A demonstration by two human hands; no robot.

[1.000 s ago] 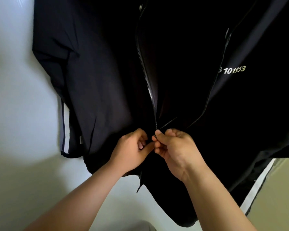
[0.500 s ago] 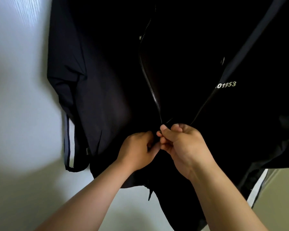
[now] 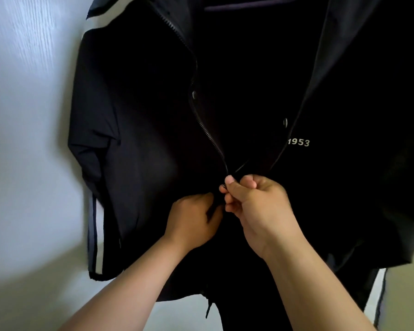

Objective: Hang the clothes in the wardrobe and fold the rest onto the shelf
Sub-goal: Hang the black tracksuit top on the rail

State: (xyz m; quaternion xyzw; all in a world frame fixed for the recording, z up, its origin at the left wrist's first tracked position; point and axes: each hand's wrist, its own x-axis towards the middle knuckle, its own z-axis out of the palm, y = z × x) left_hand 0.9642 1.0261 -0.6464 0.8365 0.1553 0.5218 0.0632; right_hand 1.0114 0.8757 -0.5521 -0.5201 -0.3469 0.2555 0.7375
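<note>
Both forearms come in from 6 o'clock. Left hand (image 3: 191,220) is curled into the jacket (image 3: 141,139) front just below the zip and seems to grip the fabric as an anchor; its fingertips are hidden. Right hand (image 3: 256,206), touching it at 1 o'clock, pinches the slider (image 3: 223,186) between thumb and bent forefinger.

The jacket is dark and hangs by the shoulders from a hanger (image 3: 249,7) at 12 o'clock. Below the slider the zip looks closed. Above it the teeth (image 3: 208,132) split, one row toward 11 o'clock, the other toward 1 o'clock. A snap (image 3: 194,93) sits on the left placket.

Risks, as judged:
- The placket flap lies close along the teeth and could catch in the slider on the way up.
- If the left hand eases its downward pull, the hem would ride up with the slider and the zip would stall.
- A hard tug could tip the jacket off the hanger, since only the shoulders appear to hold it.

Room: a pale panel (image 3: 22,115) lies close behind at 9 o'clock, with the striped sleeve (image 3: 91,235) against it. The jacket body fills the view out to 3 o'clock, and a tan surface (image 3: 406,304) shows at 4 o'clock. The slider's path toward 12 o'clock is open.
</note>
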